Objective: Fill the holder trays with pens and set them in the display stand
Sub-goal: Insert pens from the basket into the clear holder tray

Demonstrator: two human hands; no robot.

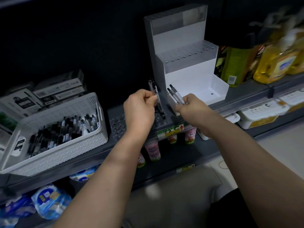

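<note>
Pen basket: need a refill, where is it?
Head view, left side: the basket sits on the shelf, just left of the clear holder tray and the left hand.

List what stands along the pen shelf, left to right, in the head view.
white pen basket → clear holder tray → white display stand → green bottle → yellow bottles

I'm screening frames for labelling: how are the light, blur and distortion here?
Head view: dim overall, white plastic display stand brightest; yellow oil bottles at right edge smeared by blur; grey shelf edge bows from the wide lens; left hand, right hand and their clear pens look sharp.
</note>
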